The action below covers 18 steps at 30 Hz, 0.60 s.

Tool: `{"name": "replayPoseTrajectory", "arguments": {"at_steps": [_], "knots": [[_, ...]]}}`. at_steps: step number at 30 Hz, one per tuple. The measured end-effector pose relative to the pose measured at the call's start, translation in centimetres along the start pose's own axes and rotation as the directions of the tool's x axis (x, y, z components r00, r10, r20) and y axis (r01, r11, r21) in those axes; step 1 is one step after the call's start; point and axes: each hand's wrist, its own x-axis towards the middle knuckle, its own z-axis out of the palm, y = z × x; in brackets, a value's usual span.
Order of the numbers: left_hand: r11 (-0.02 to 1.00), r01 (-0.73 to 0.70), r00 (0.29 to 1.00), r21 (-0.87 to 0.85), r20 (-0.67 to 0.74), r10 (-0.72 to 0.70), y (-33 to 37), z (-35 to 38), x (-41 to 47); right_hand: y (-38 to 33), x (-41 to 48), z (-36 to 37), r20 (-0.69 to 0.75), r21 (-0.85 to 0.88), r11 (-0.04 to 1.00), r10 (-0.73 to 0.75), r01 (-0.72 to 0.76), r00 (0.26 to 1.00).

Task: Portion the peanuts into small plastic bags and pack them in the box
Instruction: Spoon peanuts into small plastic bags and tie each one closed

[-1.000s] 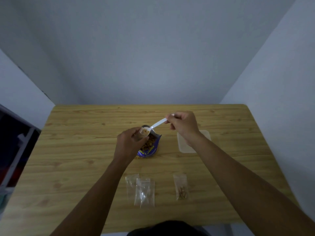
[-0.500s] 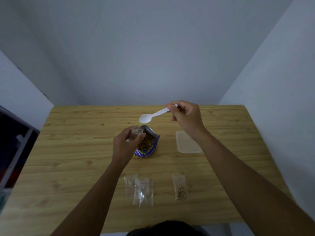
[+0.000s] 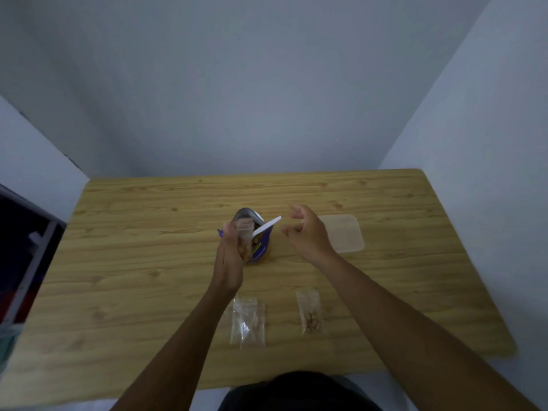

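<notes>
An opened purple peanut bag (image 3: 261, 247) stands at the middle of the wooden table (image 3: 148, 262). My left hand (image 3: 229, 259) grips a small clear plastic bag (image 3: 244, 236) with a few peanuts in it, right in front of the purple bag. A white plastic spoon (image 3: 267, 226) leans out of the purple bag, handle pointing right. My right hand (image 3: 307, 232) hovers just right of the handle, fingers loosely curled, holding nothing. A clear plastic box (image 3: 345, 232) lies flat behind my right hand.
Near the front edge lie a small pile of empty plastic bags (image 3: 247, 321) and, to their right, one bag with peanuts (image 3: 310, 312). Grey walls close in behind and to the right. A dark shelf (image 3: 20, 256) stands off the table's left side.
My right hand lowered the spoon into the purple bag and let go of it. My left hand turned the small bag more upright.
</notes>
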Motion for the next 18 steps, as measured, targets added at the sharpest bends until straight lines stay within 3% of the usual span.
{"name": "replayPoseTrajectory", "arguments": {"at_steps": [2, 6, 10, 14, 18], "knots": [[0.965, 0.199, 0.979, -0.169, 0.074, -0.189, -0.4, 1.3, -0.8, 1.3, -0.5, -1.2, -0.07, 0.008, 0.999, 0.036, -0.036, 0.997], [0.892, 0.362, 0.926, -0.27, 0.214, -0.311, -1.9, 3.4, -2.6, 4.4, -2.7, -3.0, 0.007, 0.146, 0.978, 0.152, -0.152, 0.988], [0.851, 0.465, 0.873, -0.246, 0.287, -0.394, -3.3, 4.9, -3.9, 5.5, -5.5, -4.4, 0.18, 0.382, 0.897, 0.164, -0.222, 0.97], [0.832, 0.513, 0.846, -0.208, 0.284, -0.451, -4.4, 6.1, -4.6, 5.5, -7.0, -5.0, 0.361, 0.405, 0.893, 0.04, -0.196, 0.932], [0.86, 0.496, 0.841, -0.12, 0.313, -0.441, -5.4, 6.5, -5.1, 6.3, -6.8, -5.0, 0.347, 0.34, 0.913, 0.101, -0.226, 0.933]]}}
